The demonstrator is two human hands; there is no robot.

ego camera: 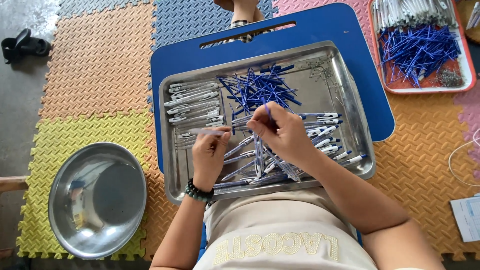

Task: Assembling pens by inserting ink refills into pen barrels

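The left hand (210, 152) is over the middle of a steel tray (172, 150), its fingers closed around a clear pen barrel (207, 132) that lies level and points toward the tray's left edge. The right hand (280, 132) is just beside it, thumb and forefinger pinched on a thin blue refill (267, 110) whose free end sticks up and away from the person. The two hands nearly touch at the fingertips; the refill and the barrel are close together, though whether they meet cannot be told. A dark green bead bracelet (198, 192) circles the left wrist.

The tray rests on a blue lap board (350, 40) with a slot handle along its far edge. Inside the tray, a loose heap of blue refills (255, 87) lies near the far edge, a row of white pen caps with clips (192, 102) lines the left side, assembled white-and-blue pens (327, 135) fan out along the right side, and more pen barrels (240, 167) lie under the hands toward the near edge. A few small metal springs (320, 70) are scattered in the far right corner.

On the foam floor mats (95, 65), an empty round steel bowl (97, 200) sits to the left of the board. A red-rimmed tray (425, 89), off the board's far right corner, holds more blue refills and white pen parts.
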